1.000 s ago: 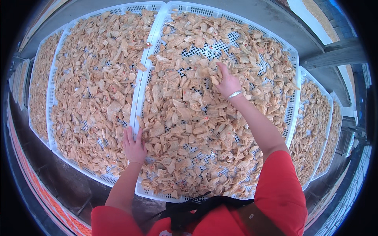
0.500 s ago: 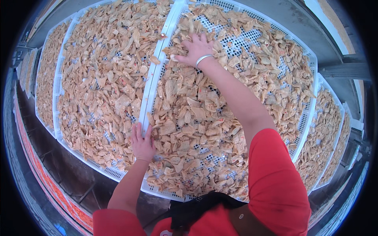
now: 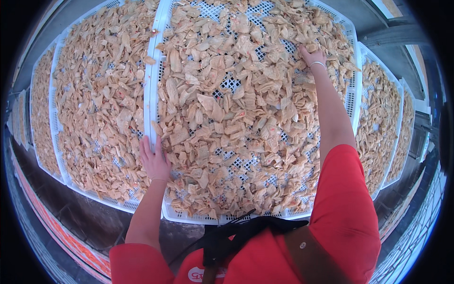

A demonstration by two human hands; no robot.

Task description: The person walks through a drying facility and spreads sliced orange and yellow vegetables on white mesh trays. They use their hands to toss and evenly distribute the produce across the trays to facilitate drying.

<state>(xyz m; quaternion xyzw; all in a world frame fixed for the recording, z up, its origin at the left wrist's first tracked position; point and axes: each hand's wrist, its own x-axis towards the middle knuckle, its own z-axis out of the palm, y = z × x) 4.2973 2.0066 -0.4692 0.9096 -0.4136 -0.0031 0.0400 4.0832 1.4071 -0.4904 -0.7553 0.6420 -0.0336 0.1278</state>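
A white mesh tray (image 3: 352,102) lies in front of me, covered with tan, wrinkled flat food pieces (image 3: 208,106), some with small red flecks. I cannot tell what food they are. My left hand (image 3: 157,163) lies on the white rims (image 3: 150,94) where this tray meets the one to its left, fingers stretched along them and thumb apart. Toward the tray's far right side, my right hand (image 3: 314,57), with a pale bracelet (image 3: 318,63) at the wrist, reaches down among the pieces. Its fingers are bent and partly hidden, with a tan piece between thumb and fingers.
A second loaded tray (image 3: 62,132) adjoins on the left, with more beyond it. Further filled trays (image 3: 378,118) stand on the right. A grey beam (image 3: 399,37) crosses at the far right. Dark floor shows below the trays at the lower left.
My right hand has moved right across the tray from near its left rim, and its spread fingers have bent round a piece. My left hand stays on the rims; the view has shifted right.
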